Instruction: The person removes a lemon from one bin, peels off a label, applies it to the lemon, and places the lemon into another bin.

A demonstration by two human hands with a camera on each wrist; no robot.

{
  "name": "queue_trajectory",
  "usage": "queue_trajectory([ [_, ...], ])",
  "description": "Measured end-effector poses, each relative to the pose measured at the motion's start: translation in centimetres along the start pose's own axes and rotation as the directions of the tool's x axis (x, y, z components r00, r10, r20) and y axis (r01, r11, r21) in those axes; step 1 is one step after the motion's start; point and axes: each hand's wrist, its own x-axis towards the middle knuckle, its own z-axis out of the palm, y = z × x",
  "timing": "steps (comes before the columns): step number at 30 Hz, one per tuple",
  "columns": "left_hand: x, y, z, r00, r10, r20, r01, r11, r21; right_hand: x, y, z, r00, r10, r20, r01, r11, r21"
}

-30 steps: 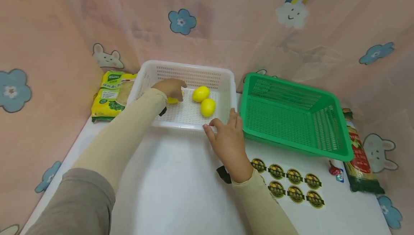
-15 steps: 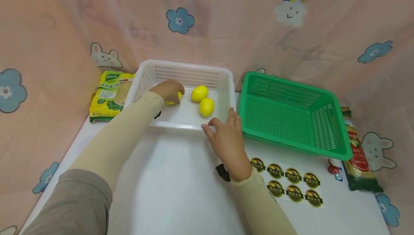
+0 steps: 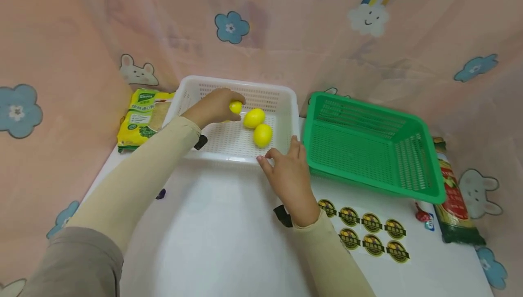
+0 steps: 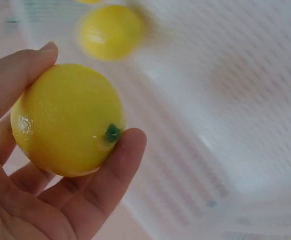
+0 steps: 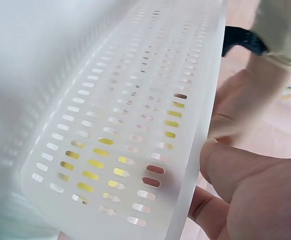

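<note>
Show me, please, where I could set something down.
The table is bare midway between the sleeves, in front of the white basket; so is the green basket inside. It is crowded around the lemons, the left hand and the stickers.

Beige fabric forearm sleeves (image 3: 135, 183): close-fitting, plain
Grey-brown fabric left upper sleeve (image 3: 77, 260): looser, hemmed
Black left wrist band (image 5: 245, 38): curved
Black right wrist piece (image 3: 283, 216): angular

The held yellow fruit (image 4: 68, 120) is smooth and glossy. The white basket (image 3: 229, 157) looks like smooth, slightly translucent plastic; the green basket (image 3: 351, 151) to its right looks plastic too. The packet (image 3: 140, 120) on the left is shiny film. The far backdrop (image 3: 286, 47) is matt, creased cloth; the pale sleeves (image 3: 139, 183), matt fabric.
</note>
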Motion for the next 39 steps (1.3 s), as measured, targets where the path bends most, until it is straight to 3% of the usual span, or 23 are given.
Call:
queue_trajectory([
  [4,-3.5,3.3,-0.3,0.993,0.089,-0.076,-0.096,0.991,-0.092,0.0,0.1,-0.1,1.0,-0.018,-0.016,0.018,1.0,-0.003],
  [7,-7.2,5.5,0.3,0.987,0.11,-0.115,-0.128,0.978,-0.162,0.0,0.2,0.0,0.999,-0.03,-0.02,0.029,0.999,-0.014],
  [11,-11.5,7.5,2.5,0.983,0.075,-0.167,-0.11,0.97,-0.216,-0.1,0.4,0.2,0.999,-0.037,-0.035,0.036,0.999,-0.032],
  [15,-13.9,7.5,6.0,0.978,0.003,-0.207,-0.049,0.974,-0.219,-0.1,0.6,0.3,0.998,-0.04,-0.056,0.038,0.999,-0.028],
  [19,-15.0,7.0,9.6,0.962,-0.032,-0.272,-0.021,0.981,-0.193,0.0,0.5,0.5,0.997,-0.042,-0.062,0.041,0.999,-0.014],
  [23,-15.9,7.1,11.4,0.939,-0.049,-0.34,-0.01,0.985,-0.17,0.0,0.5,0.6,0.997,-0.041,-0.064,0.041,0.999,-0.002],
  [30,-16.5,6.3,14.4,0.956,-0.134,-0.26,0.107,0.988,-0.114,0.1,0.6,0.4,0.998,-0.027,-0.049,0.026,1.0,-0.003],
  [39,-15.8,5.0,17.4,0.951,-0.188,-0.247,0.188,0.982,-0.023,0.3,0.4,0.4,0.999,-0.031,-0.045,0.032,0.999,0.003],
])
